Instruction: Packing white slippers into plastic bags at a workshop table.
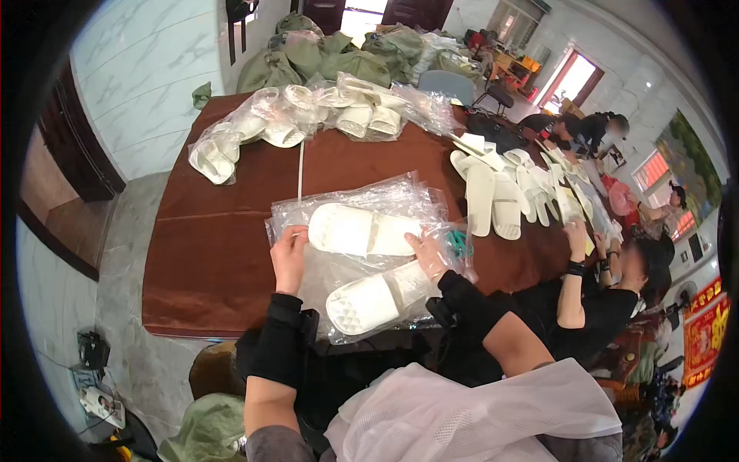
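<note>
Two white slide slippers lie at the table's near edge, on a stack of clear plastic bags (362,196). The upper slipper (340,229) is sideways, its textured end to the left. Below it, the second slipper (363,305) is tilted, its right end partly hidden by my right hand. My left hand (289,258) pinches the edge of a clear bag just left of the upper slipper. With its thumb on the right end of the upper slipper, my right hand (429,256) is closed on it. Something green in clear plastic (458,243) lies beside my right hand.
Bagged white slippers (281,132) line the far side of the brown-covered table (223,254). Loose white slippers (481,192) are piled on the right, where a co-worker's hand (575,235) reaches in. Green sacks (358,68) are heaped beyond the table.
</note>
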